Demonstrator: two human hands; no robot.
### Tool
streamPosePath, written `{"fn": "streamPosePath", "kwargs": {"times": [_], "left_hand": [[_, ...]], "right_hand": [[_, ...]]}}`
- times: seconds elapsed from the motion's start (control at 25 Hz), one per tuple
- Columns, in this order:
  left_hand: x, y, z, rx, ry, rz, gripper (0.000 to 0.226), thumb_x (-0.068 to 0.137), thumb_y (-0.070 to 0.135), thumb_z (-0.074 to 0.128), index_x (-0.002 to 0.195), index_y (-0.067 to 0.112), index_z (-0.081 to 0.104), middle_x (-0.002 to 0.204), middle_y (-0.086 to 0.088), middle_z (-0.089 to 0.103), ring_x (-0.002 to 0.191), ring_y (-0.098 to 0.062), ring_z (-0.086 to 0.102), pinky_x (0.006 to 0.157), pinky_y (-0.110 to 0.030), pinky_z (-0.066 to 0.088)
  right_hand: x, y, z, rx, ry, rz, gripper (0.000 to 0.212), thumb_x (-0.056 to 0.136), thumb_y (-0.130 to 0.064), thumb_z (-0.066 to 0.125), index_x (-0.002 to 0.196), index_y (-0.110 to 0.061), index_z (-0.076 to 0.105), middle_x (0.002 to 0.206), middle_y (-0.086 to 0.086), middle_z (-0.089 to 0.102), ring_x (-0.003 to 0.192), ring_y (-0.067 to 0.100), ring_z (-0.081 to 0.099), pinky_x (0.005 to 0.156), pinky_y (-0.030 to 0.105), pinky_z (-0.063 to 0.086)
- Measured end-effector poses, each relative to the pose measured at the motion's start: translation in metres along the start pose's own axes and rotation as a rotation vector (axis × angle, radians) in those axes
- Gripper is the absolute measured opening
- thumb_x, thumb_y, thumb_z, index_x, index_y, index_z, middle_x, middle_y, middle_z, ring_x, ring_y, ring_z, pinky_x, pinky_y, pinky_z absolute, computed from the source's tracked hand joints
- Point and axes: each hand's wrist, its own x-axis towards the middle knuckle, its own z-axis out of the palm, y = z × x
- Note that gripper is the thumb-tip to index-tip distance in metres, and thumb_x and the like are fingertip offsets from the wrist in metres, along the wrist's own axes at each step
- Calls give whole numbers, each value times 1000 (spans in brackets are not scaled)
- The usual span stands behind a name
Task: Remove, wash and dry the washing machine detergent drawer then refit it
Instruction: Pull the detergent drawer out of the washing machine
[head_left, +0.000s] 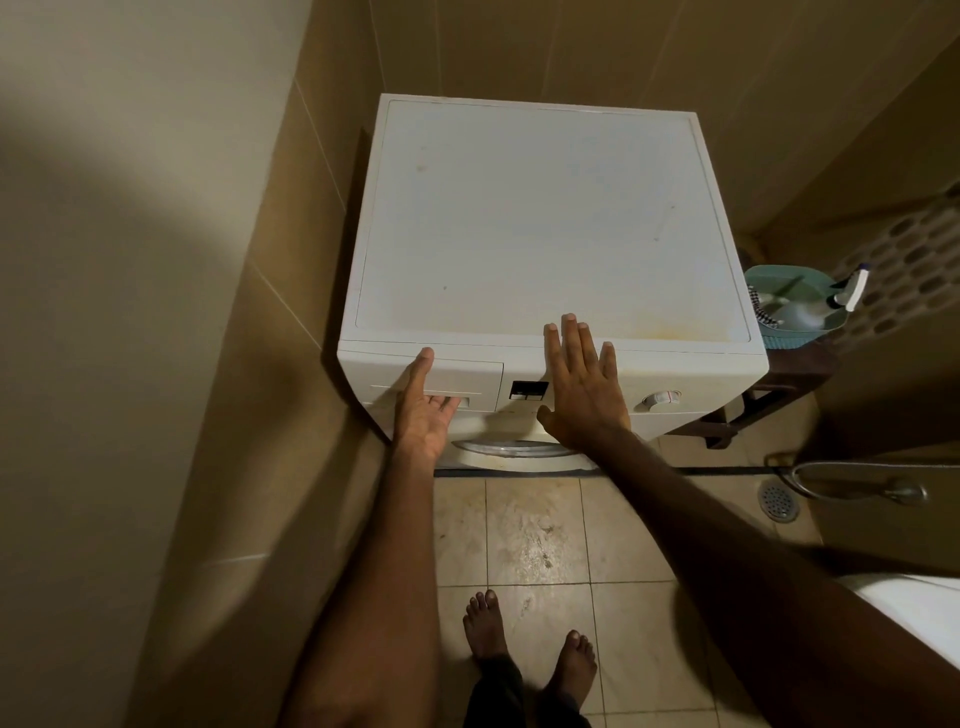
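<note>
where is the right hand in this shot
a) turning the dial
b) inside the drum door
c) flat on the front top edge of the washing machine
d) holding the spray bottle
c: the right hand lies flat with straight fingers over the washing machine's front top edge, left of the dial.

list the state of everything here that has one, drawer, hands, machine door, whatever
white detergent drawer: fully in, flush with the front panel
left hand: palm up, fingers hooked into the drawer's handle recess, thumb along the drawer front
right hand: open, flat, pressing the white washing machine at its top front edge
round machine door: mostly hidden, cannot tell
white program dial: setting unreadable
teal plastic basin: upright, holding a spray bottle
</note>
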Motion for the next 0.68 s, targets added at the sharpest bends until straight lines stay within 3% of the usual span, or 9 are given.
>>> {"fn": "streamPosePath", "kwargs": {"times": [0.24,0.48,0.68], "left_hand": [[-23,-14,-20,-51,71,1,67,80,24,82,139,18,51,133,-16,63,122,-32,62,85,-45,61],[-74,-35,-59,-94,138,-30,77,74,22,82,142,17,46,134,-18,62,123,-34,62,83,-47,61],[-100,-41,-80,-87,139,-27,68,84,17,75,144,15,44,136,-21,60,125,-36,60,87,-48,58]], "right_hand": [[2,7,2,-18,5,-16,122,86,-52,72,164,-11,-12,171,19,-18,159,37,-13,128,60,6],[-6,7,0,-26,-41,-35,121,88,-53,71,164,-9,-13,171,19,-18,159,37,-13,127,58,4],[-16,6,-1,-7,-69,-36,116,91,-51,69,164,-8,-11,171,19,-18,159,37,-13,126,58,5]]}}
